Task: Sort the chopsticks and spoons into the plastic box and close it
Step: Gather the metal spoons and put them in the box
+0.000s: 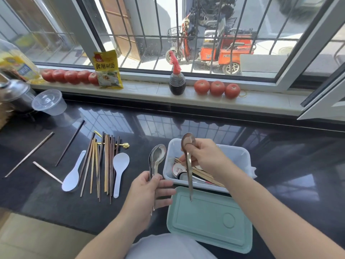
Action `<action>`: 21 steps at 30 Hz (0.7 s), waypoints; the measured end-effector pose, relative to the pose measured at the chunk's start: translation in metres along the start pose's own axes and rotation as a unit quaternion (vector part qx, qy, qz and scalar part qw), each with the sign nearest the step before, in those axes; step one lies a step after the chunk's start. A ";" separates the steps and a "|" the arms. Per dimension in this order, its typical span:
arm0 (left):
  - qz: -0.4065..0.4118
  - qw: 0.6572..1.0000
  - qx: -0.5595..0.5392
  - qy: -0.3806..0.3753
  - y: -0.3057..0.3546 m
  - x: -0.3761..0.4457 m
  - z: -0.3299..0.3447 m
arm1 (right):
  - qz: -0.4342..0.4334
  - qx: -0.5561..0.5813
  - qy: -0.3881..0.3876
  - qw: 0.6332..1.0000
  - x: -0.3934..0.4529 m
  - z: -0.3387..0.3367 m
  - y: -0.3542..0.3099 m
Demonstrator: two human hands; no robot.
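Centre frame, right hand (202,156) pinches one long steel spoon (188,161) over the open white plastic box (240,156) – probably to drop it in – while left hand (149,189) grips spare steel spoons (157,157) ready

Looked like a home kitchen: dark countertop (186,128), tomatoes (216,88) on the windowsill (149,92), sauce bottle (177,82)

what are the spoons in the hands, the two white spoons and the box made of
Spoons in the left hand and right hand: likely polished metal, mirror-like shine. White spoons: probably matte plastic, flat even colour. Box: pale plastic, slightly translucent walls.
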State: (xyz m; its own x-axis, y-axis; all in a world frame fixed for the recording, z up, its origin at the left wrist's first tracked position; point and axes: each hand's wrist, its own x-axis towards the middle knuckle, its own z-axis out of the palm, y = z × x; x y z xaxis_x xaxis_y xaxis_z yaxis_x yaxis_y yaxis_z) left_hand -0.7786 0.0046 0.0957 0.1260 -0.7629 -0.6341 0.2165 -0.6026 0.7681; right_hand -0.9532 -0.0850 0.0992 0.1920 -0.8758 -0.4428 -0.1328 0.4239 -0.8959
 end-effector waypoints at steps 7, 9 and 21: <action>-0.011 0.998 0.000 0.058 -0.009 0.007 -0.016 | -0.088 -0.600 -0.053 0.793 0.040 -0.040 0.018; -0.008 0.998 -0.010 0.063 -0.008 0.007 -0.017 | -0.065 -0.663 -0.138 0.733 0.046 -0.033 0.043; -0.048 0.996 0.013 0.069 -0.007 0.007 -0.012 | -0.016 -0.607 -0.114 0.786 0.061 -0.017 0.076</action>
State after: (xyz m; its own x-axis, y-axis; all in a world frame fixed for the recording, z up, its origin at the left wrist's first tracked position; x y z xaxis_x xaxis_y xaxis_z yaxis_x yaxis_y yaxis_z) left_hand -0.7680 0.0064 0.0852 0.2390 -0.6631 -0.7094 0.2096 -0.6781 0.7044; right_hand -0.9681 -0.1103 0.0051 0.3647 -0.7593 -0.5389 -0.9284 -0.2518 -0.2734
